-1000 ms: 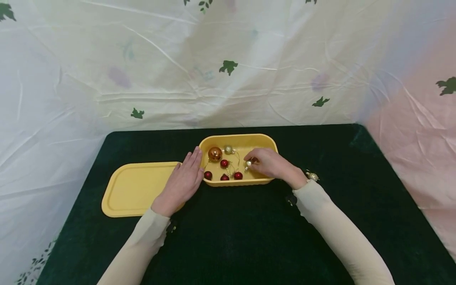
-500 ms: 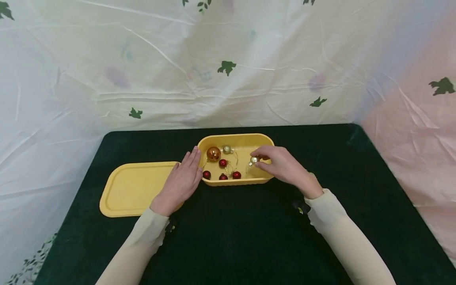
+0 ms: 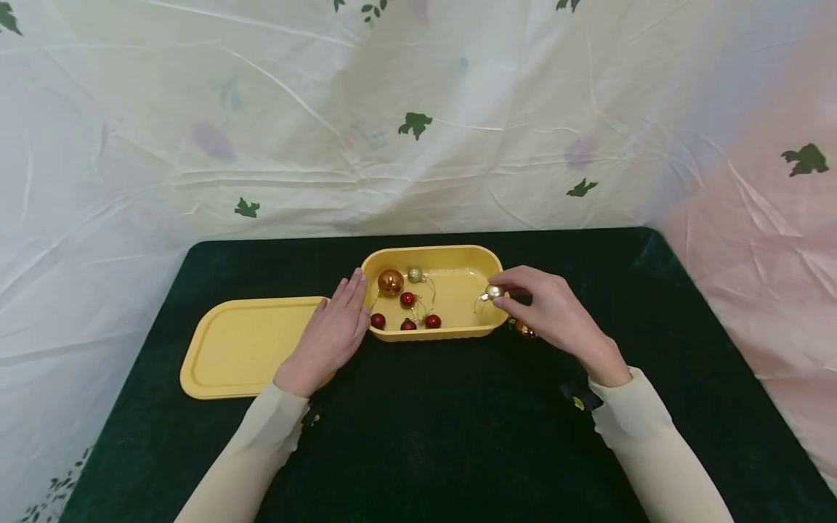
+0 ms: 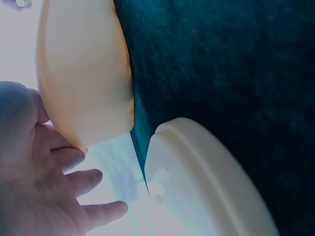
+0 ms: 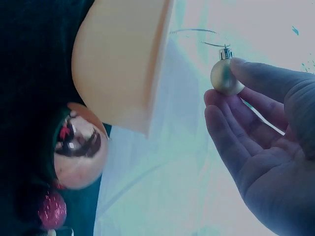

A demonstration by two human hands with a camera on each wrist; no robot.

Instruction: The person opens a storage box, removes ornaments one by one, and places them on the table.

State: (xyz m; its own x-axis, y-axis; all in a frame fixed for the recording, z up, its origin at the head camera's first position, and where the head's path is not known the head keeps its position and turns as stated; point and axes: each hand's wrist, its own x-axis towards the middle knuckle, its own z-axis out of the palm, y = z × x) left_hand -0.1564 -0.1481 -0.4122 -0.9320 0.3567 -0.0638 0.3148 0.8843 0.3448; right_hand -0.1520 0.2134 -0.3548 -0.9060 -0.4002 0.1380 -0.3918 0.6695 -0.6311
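Note:
A yellow plastic box (image 3: 458, 333) stands on the table, holding several red baubles (image 3: 408, 299), a shiny copper bauble (image 3: 391, 282) and a small gold bauble (image 3: 415, 274). My left hand (image 3: 329, 340) rests against the box's left end; the left wrist view shows its fingers extended along the rim. At the right end, my right hand (image 3: 559, 309) pinches a small pale-gold bauble (image 5: 224, 78) between thumb and fingertips. Its cap and thread loop point away from the palm. The bauble is raised at the box's right rim.
The yellow lid (image 3: 245, 349) lies left of the box, partly under my left forearm. Outside the box's right end sit a large copper bauble (image 5: 81, 155) and a glittery red bauble (image 5: 52, 210), mostly hidden by my right hand in the head view. Dark green cloth (image 3: 418, 428) covers the table.
My right hand has lifted the pale-gold bauble from inside the box and carried it right to the rim. Baubles beyond the right end have come partly into sight. The left hand stays put.

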